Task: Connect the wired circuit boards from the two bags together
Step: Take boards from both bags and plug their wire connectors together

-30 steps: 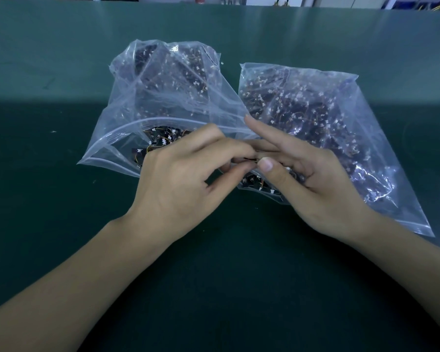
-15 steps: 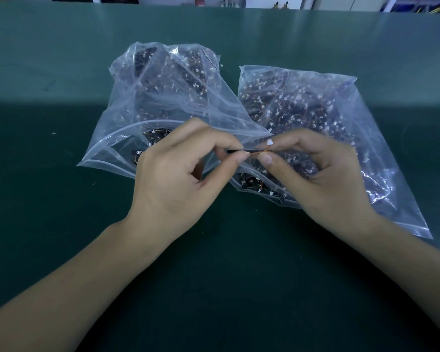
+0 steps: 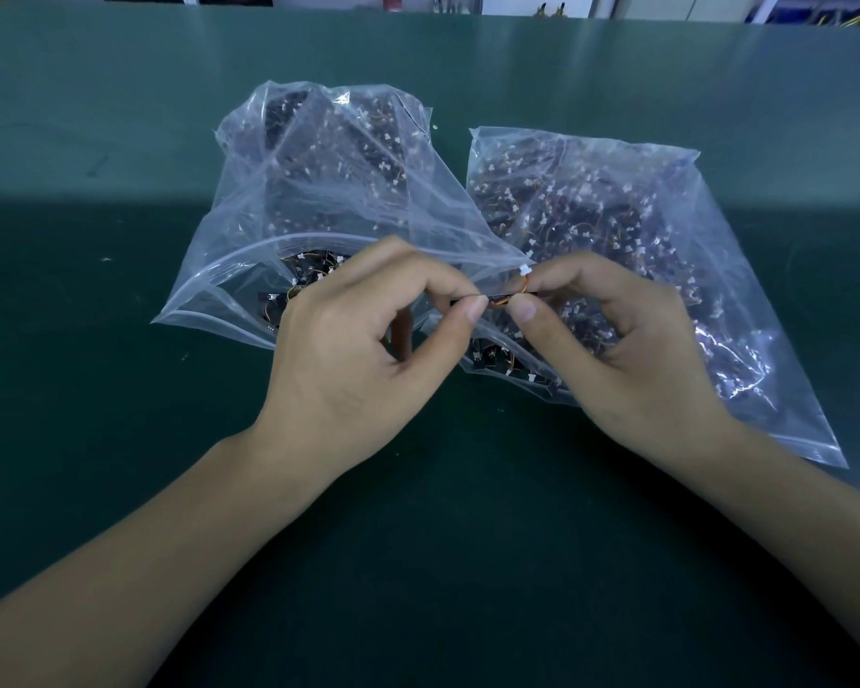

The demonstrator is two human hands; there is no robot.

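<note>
Thin orange wires (image 3: 505, 301) and dark boards (image 3: 498, 296) pinched between left hand (image 3: 368, 350) and right hand (image 3: 631, 340), above two bags (image 3: 328, 201) mid-bench; likely to tear or misalign if forced crookedly.

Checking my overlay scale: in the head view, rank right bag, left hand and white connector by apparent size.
1. Right bag: largest.
2. Left hand: smaller, though nearer the camera, which enlarges it.
3. White connector: tiny, at the right hand fingertips.
</note>
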